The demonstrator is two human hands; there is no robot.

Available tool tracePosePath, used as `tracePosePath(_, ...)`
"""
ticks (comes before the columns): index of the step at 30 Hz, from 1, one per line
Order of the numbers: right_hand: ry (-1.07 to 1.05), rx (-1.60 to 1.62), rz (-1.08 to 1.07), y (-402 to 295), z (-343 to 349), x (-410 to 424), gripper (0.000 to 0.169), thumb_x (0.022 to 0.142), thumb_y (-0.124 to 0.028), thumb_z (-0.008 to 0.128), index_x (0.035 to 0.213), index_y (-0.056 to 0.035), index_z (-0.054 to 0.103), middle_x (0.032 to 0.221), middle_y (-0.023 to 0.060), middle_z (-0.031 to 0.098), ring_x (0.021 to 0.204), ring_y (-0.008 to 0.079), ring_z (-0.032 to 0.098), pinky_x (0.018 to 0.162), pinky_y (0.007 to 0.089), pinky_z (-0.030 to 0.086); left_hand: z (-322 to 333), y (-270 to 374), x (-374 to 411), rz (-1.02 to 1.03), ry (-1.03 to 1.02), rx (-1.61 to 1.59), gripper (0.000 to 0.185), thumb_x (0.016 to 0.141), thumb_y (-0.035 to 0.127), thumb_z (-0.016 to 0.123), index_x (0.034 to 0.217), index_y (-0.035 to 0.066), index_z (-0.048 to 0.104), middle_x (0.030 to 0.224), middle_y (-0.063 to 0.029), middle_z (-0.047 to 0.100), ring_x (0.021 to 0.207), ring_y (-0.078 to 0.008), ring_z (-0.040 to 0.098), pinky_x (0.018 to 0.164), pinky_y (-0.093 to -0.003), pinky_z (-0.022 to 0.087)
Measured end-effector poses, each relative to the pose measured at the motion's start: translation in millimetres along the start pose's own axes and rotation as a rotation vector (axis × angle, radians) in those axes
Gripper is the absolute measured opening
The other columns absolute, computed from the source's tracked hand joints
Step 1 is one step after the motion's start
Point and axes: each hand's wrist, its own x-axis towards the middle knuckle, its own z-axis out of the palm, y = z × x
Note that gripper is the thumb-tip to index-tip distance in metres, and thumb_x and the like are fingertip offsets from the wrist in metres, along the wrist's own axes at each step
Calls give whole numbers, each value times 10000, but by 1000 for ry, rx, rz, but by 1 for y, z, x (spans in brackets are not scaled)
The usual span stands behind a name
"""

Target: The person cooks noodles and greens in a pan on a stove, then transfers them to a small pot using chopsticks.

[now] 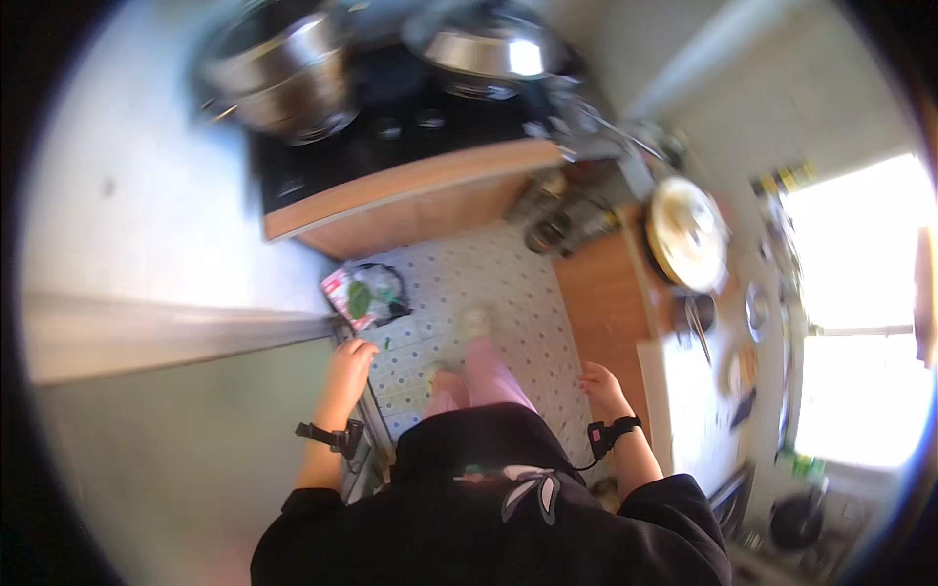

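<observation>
My left hand (356,362) hangs loosely bent beside the edge of a pale green panel (183,439); I cannot tell whether it touches that edge. Just beyond it on the floor stands a bin with a black liner (399,282), with a green leaf (359,299) and a red-and-white package (338,291) at its top. My right hand (604,387) is loosely curled with nothing visible in it, near the wooden cabinet side (604,293). Both wrists wear black straps with small devices.
Ahead is a black stove top (396,139) with a tall steel pot (286,80) and a lidded pan (484,55). At right, a round cream-lidded pot (687,234) sits on the counter by a bright window (857,308). The tiled floor (506,286) bears small dots.
</observation>
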Motion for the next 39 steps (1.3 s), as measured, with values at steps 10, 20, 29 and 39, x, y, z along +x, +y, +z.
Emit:
tracePosePath(10,692,465,299,288,-86,-285,253,877,-35,585,1128,-8,604,870,62,657,650,110,574,541,223,456,84,196,87,549,-357,93,110,802,-12,618,901,26,643,862,-131,617,848,-338,608,745,-419,489)
tracePosePath(20,857,691,566,377,-97,-408,256,868,-74,601,1116,-12,621,870,57,678,701,119,607,591,245,479,238,377,101,809,-526,100,94,783,8,640,872,23,612,853,-135,599,853,-339,592,743,-419,485)
tracePosePath(29,881,702,429,388,-192,-373,244,914,-66,547,1139,7,608,918,70,672,731,124,606,656,244,493,286,453,111,791,-557,253,54,817,61,644,852,35,611,832,-116,614,831,-328,602,736,-408,492)
tracePosePath(39,953,323,237,317,-265,-275,236,870,-88,618,1091,-8,641,936,105,704,889,172,669,790,297,518,339,480,192,833,-781,213,146,741,-22,640,879,7,602,820,-145,606,824,-335,608,722,-406,491)
